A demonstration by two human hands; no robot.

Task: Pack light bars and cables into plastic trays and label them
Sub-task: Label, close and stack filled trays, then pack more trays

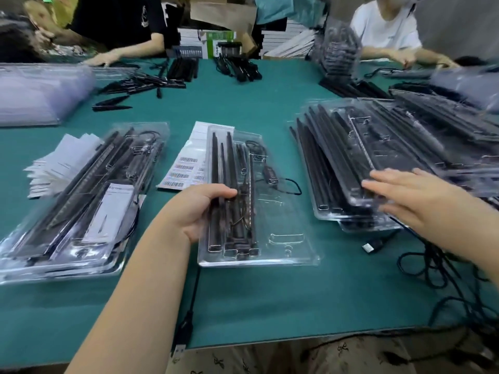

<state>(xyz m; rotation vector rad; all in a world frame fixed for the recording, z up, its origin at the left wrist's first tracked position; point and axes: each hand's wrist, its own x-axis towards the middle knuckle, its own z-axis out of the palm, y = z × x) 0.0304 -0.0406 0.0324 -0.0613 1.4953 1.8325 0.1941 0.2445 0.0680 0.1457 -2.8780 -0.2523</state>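
Clear plastic tray (280, 238) holds black light bars (226, 190) side by side.

- Barcode label sheet (186, 168), lying on the tabletop (270, 306) partly under the middle tray: rows of barcodes with small print, too blurred to read
- White card (113, 209) inside the left tray: one dark printed line along its top, illegible
- Leaflet stack (62, 163): faint print, unreadable

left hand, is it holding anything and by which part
The left hand grips the middle tray by its left edge, thumb on the light bars.
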